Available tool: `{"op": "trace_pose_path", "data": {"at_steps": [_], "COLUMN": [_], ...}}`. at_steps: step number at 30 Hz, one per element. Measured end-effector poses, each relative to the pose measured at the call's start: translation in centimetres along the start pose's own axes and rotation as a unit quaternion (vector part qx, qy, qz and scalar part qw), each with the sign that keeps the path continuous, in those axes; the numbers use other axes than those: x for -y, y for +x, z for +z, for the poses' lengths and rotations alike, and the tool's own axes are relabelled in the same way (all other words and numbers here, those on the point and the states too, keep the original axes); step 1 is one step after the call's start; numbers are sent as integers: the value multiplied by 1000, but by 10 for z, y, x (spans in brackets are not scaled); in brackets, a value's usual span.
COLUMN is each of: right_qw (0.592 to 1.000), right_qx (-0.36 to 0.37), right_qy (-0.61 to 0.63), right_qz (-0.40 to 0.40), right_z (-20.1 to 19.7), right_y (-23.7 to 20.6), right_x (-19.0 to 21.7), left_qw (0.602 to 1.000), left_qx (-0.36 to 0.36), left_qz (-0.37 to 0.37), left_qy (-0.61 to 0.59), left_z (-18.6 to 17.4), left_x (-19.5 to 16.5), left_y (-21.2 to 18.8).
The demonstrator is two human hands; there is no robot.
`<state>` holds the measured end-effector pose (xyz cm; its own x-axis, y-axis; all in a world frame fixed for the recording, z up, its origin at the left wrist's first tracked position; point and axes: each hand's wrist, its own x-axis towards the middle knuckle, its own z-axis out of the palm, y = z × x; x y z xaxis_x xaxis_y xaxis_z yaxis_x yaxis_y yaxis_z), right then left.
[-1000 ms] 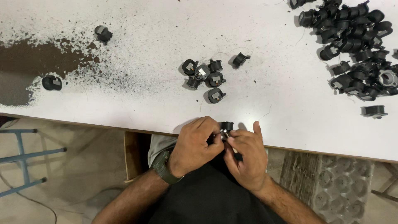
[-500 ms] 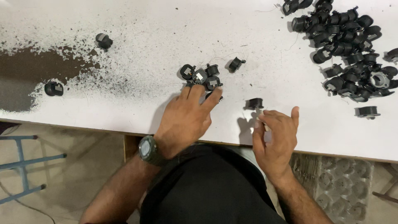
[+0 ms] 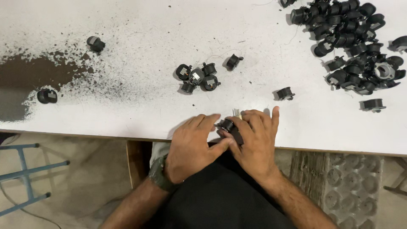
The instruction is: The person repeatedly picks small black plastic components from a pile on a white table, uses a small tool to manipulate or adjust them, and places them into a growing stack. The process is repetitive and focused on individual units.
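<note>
Your left hand (image 3: 193,146) and right hand (image 3: 254,140) meet at table (image 3: 127,114) near edge, fingers pinched together on small black part (image 3: 227,125), braced for close work; spare parts pile (image 3: 352,46) at far right corner.

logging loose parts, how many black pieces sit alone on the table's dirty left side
2: one black piece at the upper left above the dark dust patch, and another black piece near the table's left edge below it. None seem hidden.

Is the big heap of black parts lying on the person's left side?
No, the big heap of black parts lies at the table's far right corner.
</note>
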<state>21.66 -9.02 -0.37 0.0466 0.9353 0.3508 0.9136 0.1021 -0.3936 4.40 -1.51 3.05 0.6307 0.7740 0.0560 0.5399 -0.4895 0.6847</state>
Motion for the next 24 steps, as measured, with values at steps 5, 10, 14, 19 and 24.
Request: {"op": "trace_pose_path", "data": {"at_steps": [5, 10, 14, 19, 24], "right_qw": [1000, 1000, 999, 979, 983], "right_qx": [-15, -19, -35, -144, -98], "right_qy": [-3, -9, 0, 90, 128], "right_qz": [-6, 10, -11, -117, -83], "right_z": [-1, 0, 6, 17, 25], "right_y": [-2, -5, -15, -37, -45], "right_x": [-2, -3, -12, -21, -17], "left_qw": [935, 926, 951, 960, 963], "left_qx": [-119, -132, -135, -184, -207], "left_qz": [262, 296, 242, 186, 168], "left_qy": [206, 193, 139, 98, 44], "left_z": [-2, 8, 21, 38, 43], "left_x": [18, 26, 29, 28, 29], "left_y": [-3, -4, -10, -17, -20]}}
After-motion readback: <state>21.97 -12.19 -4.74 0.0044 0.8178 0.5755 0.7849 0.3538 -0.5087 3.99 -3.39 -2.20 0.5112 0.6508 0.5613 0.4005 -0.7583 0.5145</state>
